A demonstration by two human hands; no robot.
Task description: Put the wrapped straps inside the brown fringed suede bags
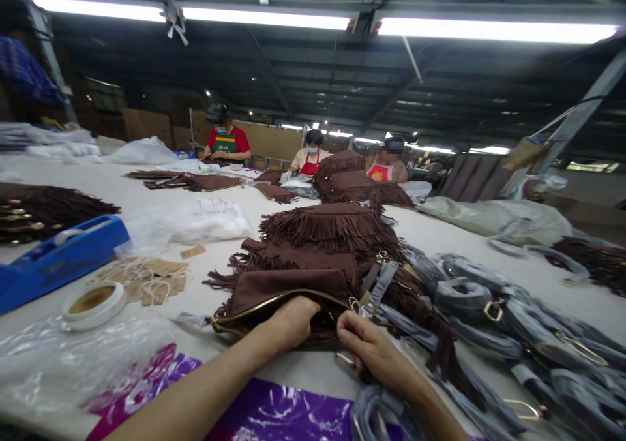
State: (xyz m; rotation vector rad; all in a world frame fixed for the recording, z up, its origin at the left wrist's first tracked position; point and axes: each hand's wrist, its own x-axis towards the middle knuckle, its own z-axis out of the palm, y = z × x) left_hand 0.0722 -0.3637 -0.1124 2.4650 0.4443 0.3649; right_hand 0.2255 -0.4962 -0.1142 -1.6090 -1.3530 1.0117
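Brown bag (288, 284) gapes, left hand (296, 320) inside, grip hidden; right hand (362, 338) pinches its rim (267, 302)

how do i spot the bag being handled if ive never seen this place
On the white table, find the brown fringed bags heaped in the middle. The bag is the one at the near end, closest to the camera. What sets it apart is its gaping gold zipper, with the left hand inside and the right hand at the opening's edge.
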